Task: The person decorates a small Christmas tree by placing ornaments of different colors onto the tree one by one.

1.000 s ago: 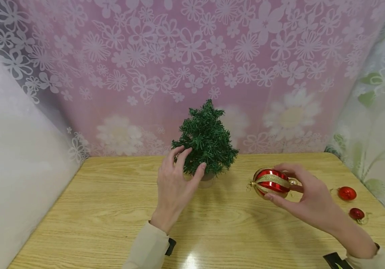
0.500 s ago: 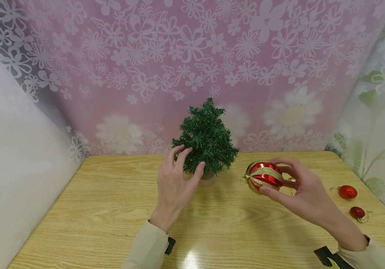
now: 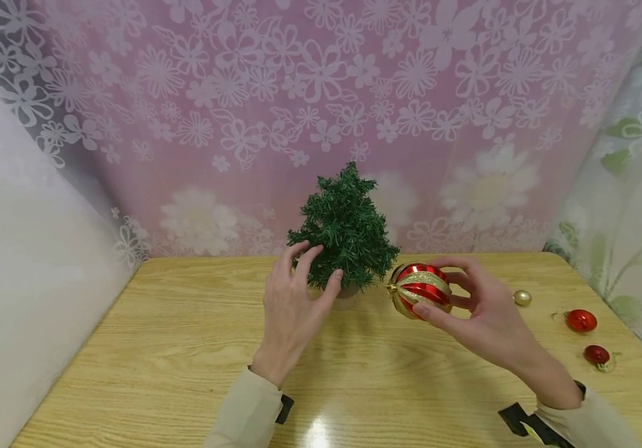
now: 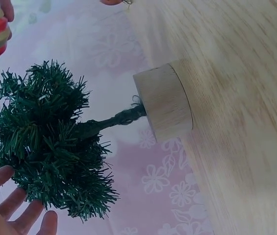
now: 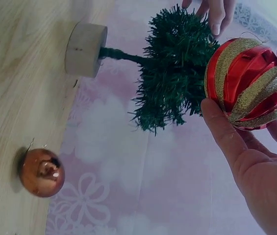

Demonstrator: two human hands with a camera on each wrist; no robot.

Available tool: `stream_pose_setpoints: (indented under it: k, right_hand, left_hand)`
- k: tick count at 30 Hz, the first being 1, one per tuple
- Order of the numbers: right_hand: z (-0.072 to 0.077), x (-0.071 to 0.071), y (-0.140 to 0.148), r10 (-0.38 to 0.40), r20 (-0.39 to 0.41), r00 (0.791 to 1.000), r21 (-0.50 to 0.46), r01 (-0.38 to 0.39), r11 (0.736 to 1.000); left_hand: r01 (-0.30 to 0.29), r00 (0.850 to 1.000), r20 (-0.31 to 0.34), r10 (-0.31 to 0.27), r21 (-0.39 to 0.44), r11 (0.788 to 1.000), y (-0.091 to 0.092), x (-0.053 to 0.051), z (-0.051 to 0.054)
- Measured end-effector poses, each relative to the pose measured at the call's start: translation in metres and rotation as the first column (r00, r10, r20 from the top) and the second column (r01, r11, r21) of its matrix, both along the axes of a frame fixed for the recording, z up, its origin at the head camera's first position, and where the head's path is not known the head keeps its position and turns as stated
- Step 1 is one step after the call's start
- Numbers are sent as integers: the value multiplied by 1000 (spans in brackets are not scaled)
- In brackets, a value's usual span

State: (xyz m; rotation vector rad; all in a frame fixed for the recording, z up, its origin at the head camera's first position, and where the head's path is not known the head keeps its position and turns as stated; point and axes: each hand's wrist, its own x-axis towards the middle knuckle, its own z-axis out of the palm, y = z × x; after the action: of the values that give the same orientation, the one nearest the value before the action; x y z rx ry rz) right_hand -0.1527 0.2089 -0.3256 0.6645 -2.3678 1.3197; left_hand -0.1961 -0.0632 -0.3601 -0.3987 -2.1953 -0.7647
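Observation:
A small green artificial Christmas tree (image 3: 349,227) stands upright on a round wooden base (image 4: 165,103). My left hand (image 3: 295,298) is at the tree's left side, its fingers spread and loosely bent against the outer branches. With the fingertips and thumb of my right hand (image 3: 483,311), I hold a large red Christmas ball (image 3: 421,289) with glittery gold stripes. Its gold cap faces left toward the tree, close to the lower right branches. In the right wrist view the striped ball (image 5: 248,83) overlaps the branches, and I cannot tell whether they touch.
A small gold ball (image 3: 522,297) and two smaller red ornaments, one brighter (image 3: 581,320) and one darker (image 3: 596,354), lie at the table's right side. Behind the wooden table (image 3: 158,361) hangs a pink flowered curtain (image 3: 231,137). White fabric (image 3: 29,261) borders the left.
My right hand has carried the striped ball left, nearer the tree. The small gold ball, partly hidden behind that hand before, now shows fully. My left hand has stayed in place.

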Motion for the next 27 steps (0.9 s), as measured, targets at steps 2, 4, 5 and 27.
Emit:
stream_pose_setpoints:
  k: [2,4,5,27]
  right_hand:
    - [1,-1,-3,-5,-6,1000,4,5,1000]
    - [2,-2,-6,0,-13,1000,3,0,1000]
    - [2,-3,-7,4,-18,1000,1,-4,1000]
    - [7,-15,-21,131,-181,975,35,-127,991]
  left_hand:
    - [-1,1000,7,1,2,1000,0,0,0]
    - [-8,1000,7,8,0,1000,1,1,-1]
    - [-9,1000,1,9,0,1000,1,2,-1]
    - [431,749,315,-582,436,790,3,32,25]
